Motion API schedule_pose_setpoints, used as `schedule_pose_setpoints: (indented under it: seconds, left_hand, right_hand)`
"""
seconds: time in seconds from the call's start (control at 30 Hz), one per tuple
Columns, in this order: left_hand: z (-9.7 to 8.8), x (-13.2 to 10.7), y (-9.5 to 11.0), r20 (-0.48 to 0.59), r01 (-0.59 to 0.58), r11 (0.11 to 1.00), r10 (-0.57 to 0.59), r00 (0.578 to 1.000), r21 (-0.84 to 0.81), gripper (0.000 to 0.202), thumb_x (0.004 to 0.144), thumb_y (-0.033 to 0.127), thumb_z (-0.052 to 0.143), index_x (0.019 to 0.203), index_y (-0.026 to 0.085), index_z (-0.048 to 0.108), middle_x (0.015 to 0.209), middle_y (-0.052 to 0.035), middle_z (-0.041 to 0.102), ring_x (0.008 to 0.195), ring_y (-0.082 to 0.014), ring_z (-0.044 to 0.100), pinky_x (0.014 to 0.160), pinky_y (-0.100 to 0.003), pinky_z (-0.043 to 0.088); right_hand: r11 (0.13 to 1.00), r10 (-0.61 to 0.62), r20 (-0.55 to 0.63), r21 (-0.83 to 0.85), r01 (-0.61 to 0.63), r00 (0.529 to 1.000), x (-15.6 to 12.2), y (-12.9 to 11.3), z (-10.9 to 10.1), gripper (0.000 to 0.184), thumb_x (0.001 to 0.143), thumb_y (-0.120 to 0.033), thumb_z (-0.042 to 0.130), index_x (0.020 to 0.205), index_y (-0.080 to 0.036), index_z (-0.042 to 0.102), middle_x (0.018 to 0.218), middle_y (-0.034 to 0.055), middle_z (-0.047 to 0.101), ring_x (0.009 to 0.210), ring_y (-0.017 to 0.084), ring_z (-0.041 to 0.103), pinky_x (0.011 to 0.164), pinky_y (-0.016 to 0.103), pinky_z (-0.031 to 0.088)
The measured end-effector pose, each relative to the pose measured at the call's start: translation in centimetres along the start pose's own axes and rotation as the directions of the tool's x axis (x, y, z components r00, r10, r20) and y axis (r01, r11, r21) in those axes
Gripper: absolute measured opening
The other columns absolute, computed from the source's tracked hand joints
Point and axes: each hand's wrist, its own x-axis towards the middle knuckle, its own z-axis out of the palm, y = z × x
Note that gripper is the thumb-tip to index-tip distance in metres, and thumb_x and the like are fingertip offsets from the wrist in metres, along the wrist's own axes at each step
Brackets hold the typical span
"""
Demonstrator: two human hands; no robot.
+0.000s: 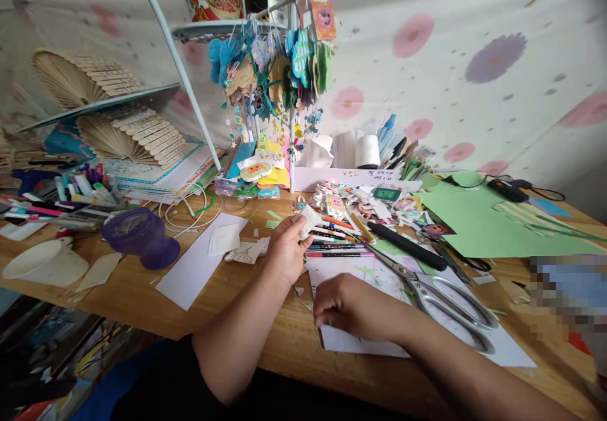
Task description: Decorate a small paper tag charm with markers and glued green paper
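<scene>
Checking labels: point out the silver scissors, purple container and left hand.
Silver scissors [410, 275], head view: near the pivot.
Purple container [141, 239], head view: side wall.
Left hand [286, 248], head view: near thumb base.

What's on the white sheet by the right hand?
Silver scissors lie partly over the white sheet, with green scraps on it. The right hand and forearm hide part of it; what's beneath them can't be seen.

The only view comes from a camera worn on the person's head, facing forward and down over the wooden table [283, 335]. The left hand [287, 244] and right hand [342, 307] appear near it, around the middle, while the flower-patterned sheet [374, 73] fills the upper background, farther off.
</scene>
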Motion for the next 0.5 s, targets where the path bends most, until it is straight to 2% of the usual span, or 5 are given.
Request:
schedule_pose_setpoints:
  seconds: [0.07,0.13,0.23,0.33,0.5]
  left_hand:
    - [0.0,0.0,0.2,-0.011,0.009,1.000,-0.009,1.000,-0.013,0.024,0.061,0.028,0.080,0.075,0.019,0.062,0.087,0.0007,0.065,0.080,-0.0110,0.058,0.066,-0.023,0.046]
    - [0.2,-0.1,0.3,0.002,0.001,1.000,-0.001,1.000,-0.015,0.024,0.061,0.028,0.080,0.076,0.019,0.063,0.086,0.0002,0.065,0.076,-0.0105,0.058,0.064,-0.022,0.045]
    - [0.4,-0.2,0.2,0.091,-0.042,0.999,0.044,0.995,-0.031,0.024,0.063,0.029,0.078,0.076,0.017,0.062,0.078,-0.0003,0.063,0.069,-0.0106,0.057,0.060,-0.022,0.043]
    - [0.4,-0.4,0.0,0.155,-0.035,0.999,0.040,0.987,-0.033,0.027,0.062,0.031,0.079,0.072,0.017,0.059,0.069,0.0015,0.060,0.061,-0.0106,0.056,0.055,-0.023,0.041]
    - [0.3,-0.5,0.0,0.167,-0.022,1.000,0.023,0.986,-0.005,0.032,0.060,0.035,0.081,0.072,0.018,0.056,0.064,0.0041,0.057,0.051,-0.0082,0.050,0.048,-0.022,0.036]
  right_hand:
    - [0.999,0.013,0.027,-0.031,-0.012,1.000,0.2,-0.1,0.1,0.019,0.082,-0.016,0.056,0.070,-0.018,0.070,0.069,0.0028,0.070,0.064,0.014,0.062,0.062,0.024,0.045]
    - [0.990,0.119,-0.239,0.098,-0.098,0.964,1.0,0.2,-0.1,0.014,0.082,-0.022,0.059,0.075,-0.018,0.070,0.073,0.0035,0.071,0.066,0.015,0.061,0.063,0.025,0.045]
    - [0.883,0.355,-0.511,0.459,-0.100,0.783,2.9,0.7,-0.3,0.023,0.074,-0.037,0.070,0.085,-0.017,0.069,0.078,0.0038,0.068,0.065,0.015,0.057,0.058,0.026,0.044]
    - [0.788,0.442,-0.508,0.613,-0.050,0.739,4.7,0.9,0.1,0.034,0.068,-0.046,0.073,0.081,-0.016,0.066,0.067,0.0005,0.060,0.053,0.011,0.047,0.048,0.025,0.038]
    - [0.741,0.476,-0.521,0.671,-0.005,0.708,5.7,0.3,1.2,0.040,0.068,-0.053,0.069,0.059,-0.018,0.054,0.051,-0.0046,0.045,0.044,0.007,0.035,0.044,0.023,0.030]
